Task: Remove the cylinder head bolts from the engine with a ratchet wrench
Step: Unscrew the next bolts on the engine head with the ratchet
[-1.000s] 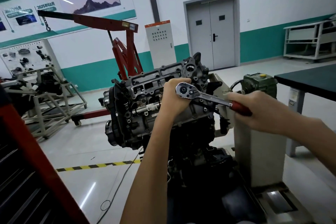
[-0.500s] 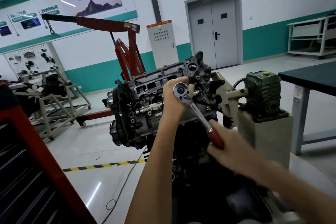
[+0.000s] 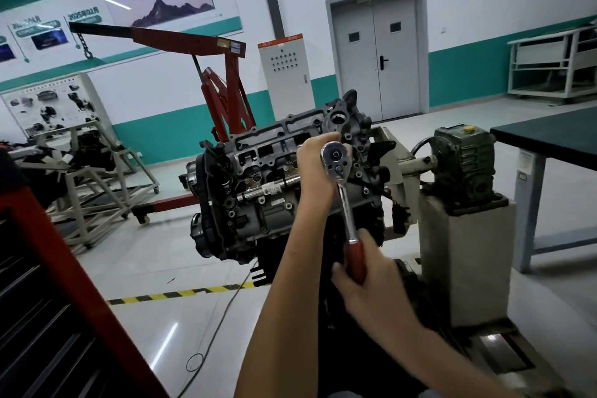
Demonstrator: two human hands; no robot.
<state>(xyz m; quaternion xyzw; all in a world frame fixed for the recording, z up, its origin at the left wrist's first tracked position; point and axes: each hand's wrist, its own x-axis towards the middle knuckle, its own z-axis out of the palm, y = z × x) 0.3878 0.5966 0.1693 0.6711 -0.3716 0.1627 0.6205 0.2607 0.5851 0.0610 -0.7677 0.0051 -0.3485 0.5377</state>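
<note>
The engine (image 3: 258, 191) hangs tilted on a stand, its grey cylinder head facing me. A chrome ratchet wrench (image 3: 342, 191) with a red handle stands on the head's right part, its round head up and its handle pointing down toward me. My left hand (image 3: 315, 171) wraps around the wrench head from the left and hides the socket and the bolt under it. My right hand (image 3: 365, 281) grips the red handle at its lower end.
A green gearbox (image 3: 465, 168) on a grey pedestal carries the engine from the right. A dark-topped table (image 3: 555, 136) stands at the far right. A red engine crane (image 3: 226, 81) is behind the engine, a red tool cabinet (image 3: 48, 300) at my left. A cable lies on the floor.
My right hand has swung the wrench handle down, from pointing right to nearly straight toward me. My left hand has stayed on the wrench head.
</note>
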